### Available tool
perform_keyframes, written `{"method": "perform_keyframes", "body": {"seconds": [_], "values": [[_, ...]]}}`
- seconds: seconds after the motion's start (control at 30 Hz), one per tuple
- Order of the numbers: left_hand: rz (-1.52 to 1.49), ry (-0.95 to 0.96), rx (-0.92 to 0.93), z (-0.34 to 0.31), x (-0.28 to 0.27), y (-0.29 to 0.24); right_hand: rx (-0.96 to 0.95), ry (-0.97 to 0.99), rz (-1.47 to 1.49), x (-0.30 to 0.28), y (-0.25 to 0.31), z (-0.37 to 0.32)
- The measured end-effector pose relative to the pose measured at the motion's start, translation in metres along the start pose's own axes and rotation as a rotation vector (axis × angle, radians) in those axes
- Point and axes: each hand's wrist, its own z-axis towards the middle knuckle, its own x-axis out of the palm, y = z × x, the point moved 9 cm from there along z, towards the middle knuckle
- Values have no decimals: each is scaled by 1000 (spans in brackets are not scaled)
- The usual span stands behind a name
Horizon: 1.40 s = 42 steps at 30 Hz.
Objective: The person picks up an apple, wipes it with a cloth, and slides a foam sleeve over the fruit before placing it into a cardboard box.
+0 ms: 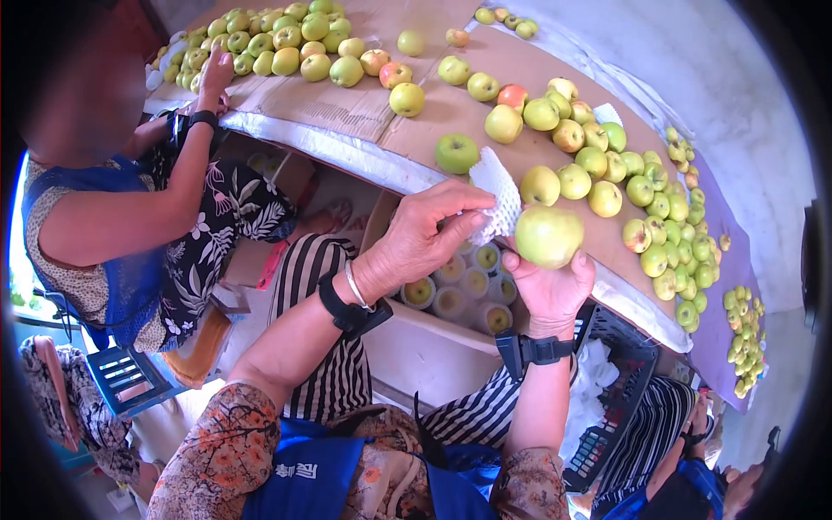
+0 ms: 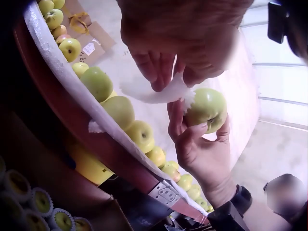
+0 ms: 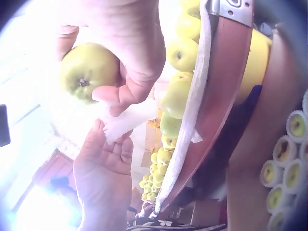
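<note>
In the head view my left hand (image 1: 425, 227) pinches a white foam net sleeve (image 1: 496, 196) between thumb and fingers. Beside it, my right hand (image 1: 555, 293) holds a yellow-green apple (image 1: 549, 236), its fingers and thumb around the lower part. The sleeve's fringed edge comes right up to the apple (image 2: 209, 109) in the left wrist view. Seen from the right wrist, the apple's dimpled end (image 3: 83, 82) faces the camera and the sleeve (image 3: 126, 122) stretches between both hands. Both hands are raised over the table's front edge.
Loose apples (image 1: 542, 114) spread over the cardboard-covered table (image 1: 347, 108). Below its padded edge stands a carton (image 1: 464, 334) of apples in foam nets. A black crate (image 1: 624, 403) holds white material at the right. Another person (image 1: 113, 208) sits at the left, reaching toward a pile of apples (image 1: 286, 36).
</note>
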Motion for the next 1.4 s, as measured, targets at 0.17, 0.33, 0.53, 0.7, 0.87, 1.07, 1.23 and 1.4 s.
{"method": "perform_keyframes", "body": {"seconds": [0.17, 0.33, 0.53, 0.7, 0.87, 1.07, 1.23, 1.4], "values": [[63, -138, -43, -2, -5, -10, 20, -29, -66, -3, -4, 0], [231, -328, -31, -6, -23, -12, 14, 14, -167, 10, -7, 4], [288, -423, -62, -6, -30, -3, -27, 17, -324, 13, -2, 3], [363, -317, -38, -2, -14, -3, 47, 118, -352, 38, -12, -1], [180, -364, -134, -3, -15, 3, -106, -142, -378, 13, 20, -5], [400, -370, 63, 3, -11, -24, -91, 69, -534, 57, 19, -13], [13, -223, -161, 3, -1, -1, -40, -21, -648, 42, 13, -8], [-179, -5, -264, -1, 13, 14, 72, -47, -596, 34, 1, -8]]}}
